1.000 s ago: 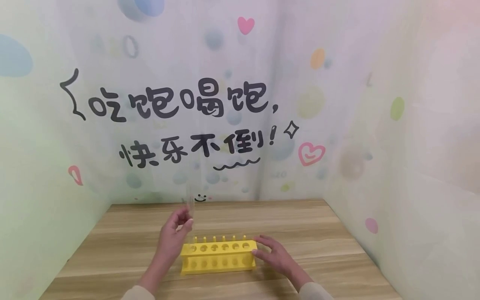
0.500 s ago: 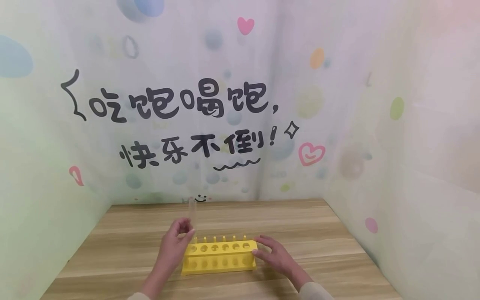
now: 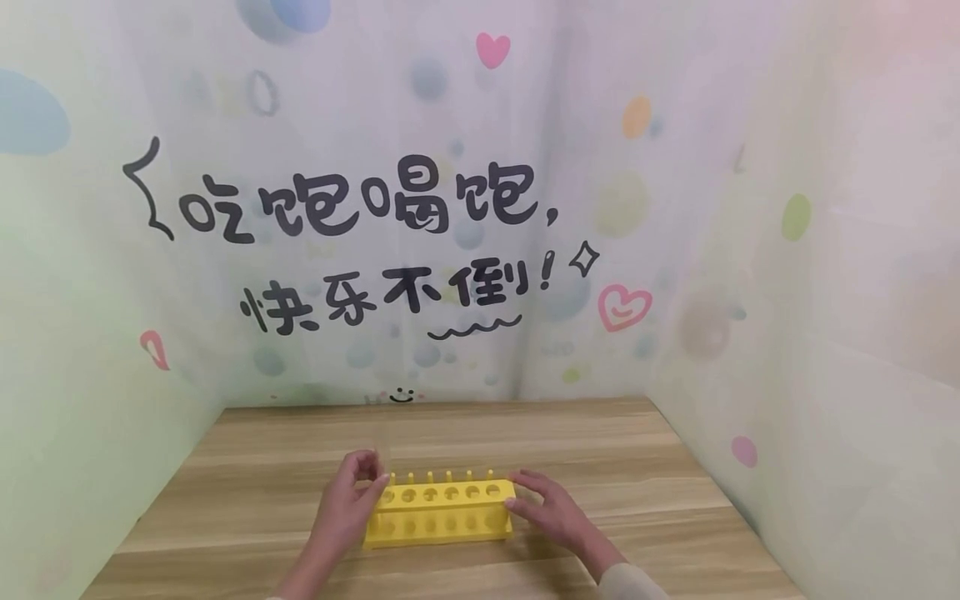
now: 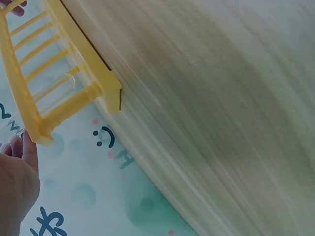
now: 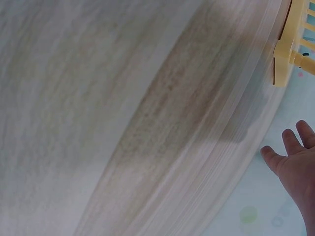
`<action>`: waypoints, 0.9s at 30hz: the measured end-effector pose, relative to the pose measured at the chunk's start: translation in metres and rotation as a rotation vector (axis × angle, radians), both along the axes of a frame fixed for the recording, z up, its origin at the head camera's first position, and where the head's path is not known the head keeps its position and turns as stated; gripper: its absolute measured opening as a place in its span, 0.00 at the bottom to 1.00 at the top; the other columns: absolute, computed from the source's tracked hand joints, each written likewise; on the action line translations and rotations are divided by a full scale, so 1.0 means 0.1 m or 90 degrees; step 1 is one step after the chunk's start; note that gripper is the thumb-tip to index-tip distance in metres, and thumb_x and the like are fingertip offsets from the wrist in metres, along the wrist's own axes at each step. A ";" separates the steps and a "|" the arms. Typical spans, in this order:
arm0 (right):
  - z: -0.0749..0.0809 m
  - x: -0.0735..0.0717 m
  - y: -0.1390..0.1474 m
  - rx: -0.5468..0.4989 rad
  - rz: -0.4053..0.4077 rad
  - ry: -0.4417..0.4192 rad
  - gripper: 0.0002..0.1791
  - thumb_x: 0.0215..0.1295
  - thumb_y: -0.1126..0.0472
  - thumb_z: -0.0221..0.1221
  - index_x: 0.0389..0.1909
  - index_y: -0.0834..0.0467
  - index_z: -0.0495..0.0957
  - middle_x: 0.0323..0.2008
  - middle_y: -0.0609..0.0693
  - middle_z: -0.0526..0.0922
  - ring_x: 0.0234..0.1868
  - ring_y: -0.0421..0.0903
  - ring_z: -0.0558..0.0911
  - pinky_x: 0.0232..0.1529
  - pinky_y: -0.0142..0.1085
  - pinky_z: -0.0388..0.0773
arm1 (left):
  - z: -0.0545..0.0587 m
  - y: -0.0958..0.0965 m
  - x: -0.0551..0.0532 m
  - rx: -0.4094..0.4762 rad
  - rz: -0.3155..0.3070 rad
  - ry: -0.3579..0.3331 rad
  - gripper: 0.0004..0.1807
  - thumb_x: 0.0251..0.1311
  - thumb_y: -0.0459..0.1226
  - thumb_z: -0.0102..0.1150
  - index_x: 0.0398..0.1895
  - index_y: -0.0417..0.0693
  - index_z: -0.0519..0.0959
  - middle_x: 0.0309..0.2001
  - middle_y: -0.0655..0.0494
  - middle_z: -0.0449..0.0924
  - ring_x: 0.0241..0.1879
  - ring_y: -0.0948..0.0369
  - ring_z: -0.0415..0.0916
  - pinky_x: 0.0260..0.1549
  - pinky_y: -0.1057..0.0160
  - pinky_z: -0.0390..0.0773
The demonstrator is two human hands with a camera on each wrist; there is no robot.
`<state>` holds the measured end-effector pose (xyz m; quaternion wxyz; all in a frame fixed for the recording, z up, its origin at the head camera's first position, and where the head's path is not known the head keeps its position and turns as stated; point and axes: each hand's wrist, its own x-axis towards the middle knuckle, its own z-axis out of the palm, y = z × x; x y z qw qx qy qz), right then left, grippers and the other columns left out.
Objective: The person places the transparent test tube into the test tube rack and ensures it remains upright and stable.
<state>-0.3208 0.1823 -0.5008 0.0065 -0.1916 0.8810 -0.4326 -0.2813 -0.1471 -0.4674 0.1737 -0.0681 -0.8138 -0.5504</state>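
A yellow test tube rack (image 3: 442, 542) stands on the wooden table, with one row of holes along its top plate. At its left end my left hand (image 3: 345, 497) pinches a clear test tube, whose upper part is very faint in the head view. In the left wrist view the rounded lower end of the test tube (image 4: 58, 92) shows inside the rack, in the end position. My right hand (image 3: 553, 515) holds the rack's right end between thumb and forefinger. Its other fingers (image 5: 291, 141) are extended away from the rack in the right wrist view.
Wood-grain table (image 3: 637, 467) surrounds the rack. A row of short yellow pegs (image 3: 448, 477) rises along the rack's back. Behind the table hangs a pale printed curtain (image 3: 420, 108) with black lettering, and further pale walls stand at both sides.
My left hand has come down with the test tube, which has sunk into the rack's leftmost hole. The right hand and the rack have barely moved.
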 end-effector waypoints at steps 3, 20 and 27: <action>0.00 -0.01 0.00 0.001 0.001 0.003 0.31 0.64 0.44 0.58 0.62 0.58 0.72 0.66 0.66 0.65 0.67 0.69 0.62 0.62 0.68 0.58 | -0.01 0.00 0.00 -0.006 0.007 0.001 0.17 0.61 0.32 0.59 0.52 0.42 0.69 0.42 0.50 0.77 0.46 0.54 0.78 0.43 0.69 0.81; 0.00 0.02 -0.02 -0.003 0.003 -0.006 0.30 0.64 0.45 0.58 0.62 0.58 0.72 0.66 0.66 0.65 0.67 0.70 0.62 0.62 0.68 0.58 | -0.15 -0.03 0.04 -0.104 0.040 0.012 0.17 0.60 0.35 0.61 0.51 0.44 0.70 0.40 0.58 0.78 0.43 0.61 0.77 0.45 0.56 0.79; 0.01 0.03 -0.03 0.003 -0.002 -0.003 0.31 0.64 0.44 0.57 0.63 0.58 0.70 0.66 0.61 0.68 0.67 0.66 0.63 0.64 0.65 0.58 | -0.11 -0.02 0.02 -0.101 0.036 -0.035 0.20 0.61 0.35 0.61 0.54 0.43 0.69 0.43 0.54 0.78 0.48 0.56 0.77 0.52 0.51 0.77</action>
